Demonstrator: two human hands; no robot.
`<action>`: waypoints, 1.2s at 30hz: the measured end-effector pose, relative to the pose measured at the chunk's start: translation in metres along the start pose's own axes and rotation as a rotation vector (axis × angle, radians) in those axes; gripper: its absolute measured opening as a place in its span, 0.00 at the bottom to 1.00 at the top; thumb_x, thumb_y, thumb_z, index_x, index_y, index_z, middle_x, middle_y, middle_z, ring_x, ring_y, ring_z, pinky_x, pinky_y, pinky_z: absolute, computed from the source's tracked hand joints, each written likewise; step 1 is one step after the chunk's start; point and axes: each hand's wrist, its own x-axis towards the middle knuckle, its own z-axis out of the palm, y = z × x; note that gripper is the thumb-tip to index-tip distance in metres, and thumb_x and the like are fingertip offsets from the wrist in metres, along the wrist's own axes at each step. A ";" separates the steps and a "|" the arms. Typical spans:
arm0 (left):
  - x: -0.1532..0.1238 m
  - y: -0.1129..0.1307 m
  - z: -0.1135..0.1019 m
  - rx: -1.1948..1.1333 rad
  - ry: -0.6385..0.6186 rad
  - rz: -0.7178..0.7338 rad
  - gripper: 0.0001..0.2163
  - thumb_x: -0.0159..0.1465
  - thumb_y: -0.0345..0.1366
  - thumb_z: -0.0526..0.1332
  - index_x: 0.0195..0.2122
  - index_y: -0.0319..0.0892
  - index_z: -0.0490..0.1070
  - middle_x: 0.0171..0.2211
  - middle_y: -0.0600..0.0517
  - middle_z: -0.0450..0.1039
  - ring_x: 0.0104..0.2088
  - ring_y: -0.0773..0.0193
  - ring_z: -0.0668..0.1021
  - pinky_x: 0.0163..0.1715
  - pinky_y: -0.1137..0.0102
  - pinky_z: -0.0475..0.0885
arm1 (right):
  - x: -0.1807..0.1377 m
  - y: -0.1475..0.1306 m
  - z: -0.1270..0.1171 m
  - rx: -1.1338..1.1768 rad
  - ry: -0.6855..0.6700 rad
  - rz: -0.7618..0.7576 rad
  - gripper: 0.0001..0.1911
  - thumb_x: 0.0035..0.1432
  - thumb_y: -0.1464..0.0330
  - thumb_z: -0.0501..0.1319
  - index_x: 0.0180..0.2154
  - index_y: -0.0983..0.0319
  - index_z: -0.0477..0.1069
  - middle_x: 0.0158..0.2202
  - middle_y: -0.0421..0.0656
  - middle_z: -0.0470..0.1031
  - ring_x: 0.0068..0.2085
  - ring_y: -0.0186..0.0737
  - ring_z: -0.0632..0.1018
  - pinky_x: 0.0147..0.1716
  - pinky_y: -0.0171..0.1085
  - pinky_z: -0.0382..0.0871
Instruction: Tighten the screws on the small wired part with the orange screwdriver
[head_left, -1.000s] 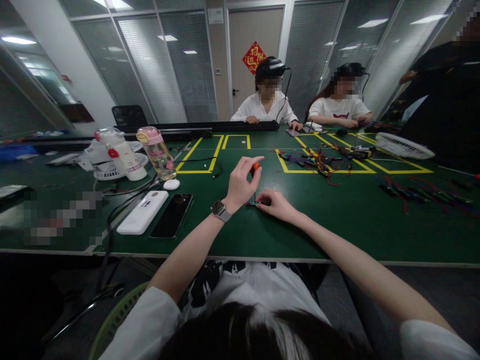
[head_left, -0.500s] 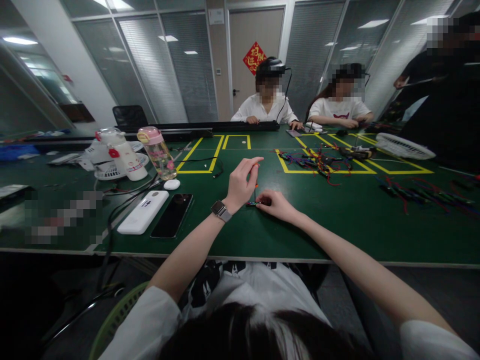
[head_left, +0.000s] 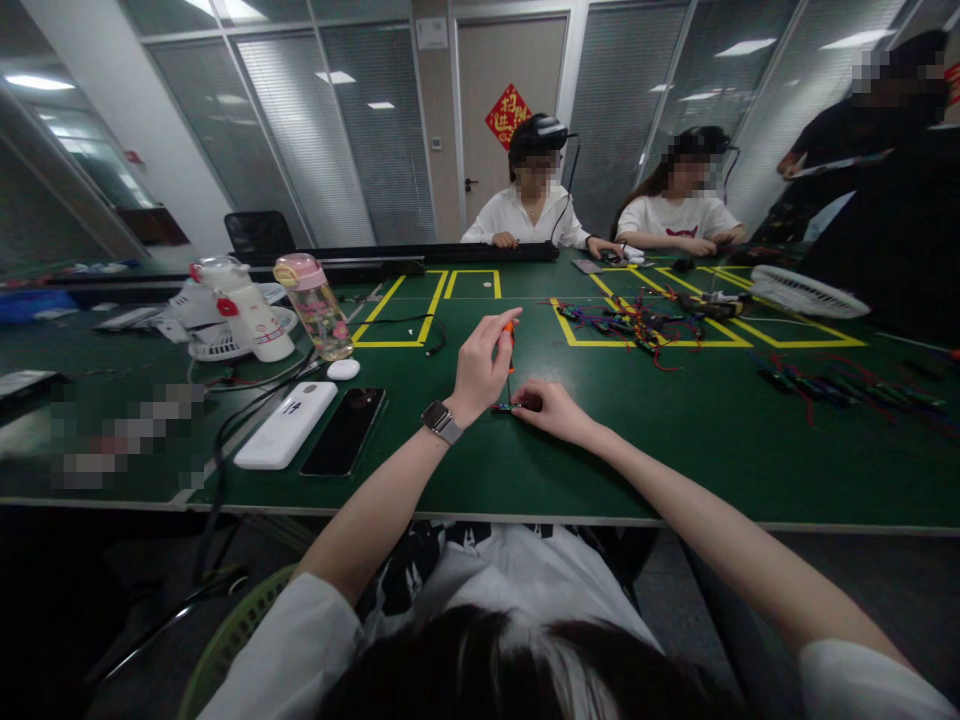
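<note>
Glass wall (head_left: 386, 150) behind, green table (head_left: 525, 485) before it. Board (head_left: 503, 407), one, small, flat on the table in front of the wearer; markings too small to read. Screwdriver (head_left: 511, 370), one, orange handle, near upright over the board; exact point of contact cannot be told. Left hand (head_left: 480, 362), thumb and fingers closed round the handle. Right hand (head_left: 551, 410), thumb and fingers drawn together at the board's right end, apparently pinching it; dark part under these fingers not identifiable. Handling note, by judgement: keep the shaft square to the board, press evenly down its line, and brace the board firmly with fingertips clear of the tip, lest it skid or pivot. Left of the board: phone (head_left: 343, 432); farther left, power bank (head_left: 286, 426); left and beyond, earbud case (head_left: 343, 369) and pink-lidded bottle (head_left: 313, 312). Right of and beyond the board: wired boards (head_left: 634, 322), tangled, across yellow tape (head_left: 600, 345). Farthest beyond: two seated people (head_left: 529, 218), headsets on.
</note>
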 end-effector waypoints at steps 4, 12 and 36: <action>0.000 -0.002 0.001 0.069 0.028 0.003 0.12 0.68 0.37 0.53 0.52 0.43 0.66 0.37 0.51 0.70 0.37 0.66 0.72 0.40 0.70 0.70 | 0.000 -0.001 0.000 -0.017 0.003 -0.001 0.04 0.51 0.74 0.62 0.32 0.65 0.73 0.29 0.41 0.71 0.28 0.33 0.70 0.29 0.32 0.64; -0.001 -0.001 0.001 0.086 0.041 -0.007 0.13 0.69 0.39 0.50 0.51 0.44 0.67 0.37 0.50 0.66 0.37 0.66 0.71 0.38 0.70 0.70 | 0.000 0.001 0.000 -0.008 0.013 -0.005 0.04 0.51 0.73 0.62 0.32 0.64 0.73 0.29 0.41 0.71 0.28 0.33 0.70 0.29 0.33 0.64; 0.000 0.001 0.002 0.047 0.012 -0.021 0.13 0.67 0.29 0.51 0.52 0.42 0.64 0.43 0.49 0.70 0.41 0.66 0.73 0.43 0.69 0.70 | 0.000 0.001 0.000 0.009 0.008 -0.001 0.04 0.51 0.73 0.62 0.32 0.65 0.73 0.29 0.41 0.72 0.28 0.34 0.71 0.29 0.33 0.64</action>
